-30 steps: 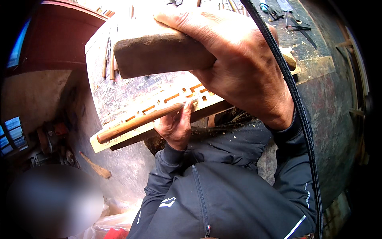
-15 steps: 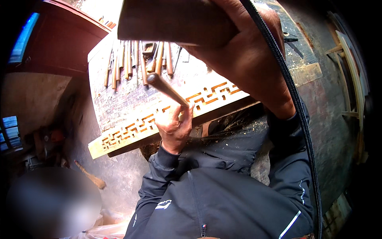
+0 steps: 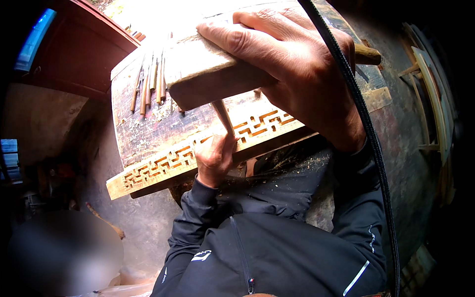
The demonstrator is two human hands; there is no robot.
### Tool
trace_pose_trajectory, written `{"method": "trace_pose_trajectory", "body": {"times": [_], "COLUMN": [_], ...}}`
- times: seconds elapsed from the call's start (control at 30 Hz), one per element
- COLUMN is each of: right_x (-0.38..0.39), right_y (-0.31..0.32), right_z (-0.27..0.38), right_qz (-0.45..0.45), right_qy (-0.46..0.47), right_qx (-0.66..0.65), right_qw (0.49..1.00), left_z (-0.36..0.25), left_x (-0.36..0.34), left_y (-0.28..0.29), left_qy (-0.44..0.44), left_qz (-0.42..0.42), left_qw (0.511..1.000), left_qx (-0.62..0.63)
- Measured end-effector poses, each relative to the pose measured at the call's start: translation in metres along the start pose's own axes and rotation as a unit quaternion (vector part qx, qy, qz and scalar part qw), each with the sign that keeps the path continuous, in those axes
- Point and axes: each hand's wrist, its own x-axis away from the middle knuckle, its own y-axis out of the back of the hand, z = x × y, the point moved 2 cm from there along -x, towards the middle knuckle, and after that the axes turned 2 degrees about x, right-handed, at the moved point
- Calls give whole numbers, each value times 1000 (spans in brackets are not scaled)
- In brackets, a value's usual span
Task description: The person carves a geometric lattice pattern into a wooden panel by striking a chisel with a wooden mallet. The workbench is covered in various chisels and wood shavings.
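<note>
From my remote seat I see a worn workbench (image 3: 129, 143) reaching beyond both hands. A carved board (image 3: 184, 167) lies under the left hand (image 3: 214, 157); past it, leftward, rest wood-handled tools (image 3: 145, 96) and shavings (image 3: 157, 117). A flat strip (image 3: 374, 99) lies right of the right hand (image 3: 304, 64).

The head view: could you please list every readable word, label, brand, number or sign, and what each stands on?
None can be read.
Chest mark, dark jacket: too small.
Right sleeve mark: too small.
Left sleeve mark: too small.
Carved board: cut pattern, no visible lettering.
</note>
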Motion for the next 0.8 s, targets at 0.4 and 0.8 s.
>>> {"method": "trace_pose_trajectory", "body": {"times": [0.4, 0.8], "right_x": [-11, 0], "right_y": [4, -4], "right_z": [7, -3], "right_qz": [-8, 7], "right_qy": [11, -5], "right_qx": [5, 0], "right_qw": [1000, 1000], "left_z": [3, 9], "left_x": [4, 7], "left_y": [-1, -4], "left_qy": [-29, -26], "left_qz": [-11, -6], "left_qw": [999, 1000], "left_qx": [-9, 7]}}
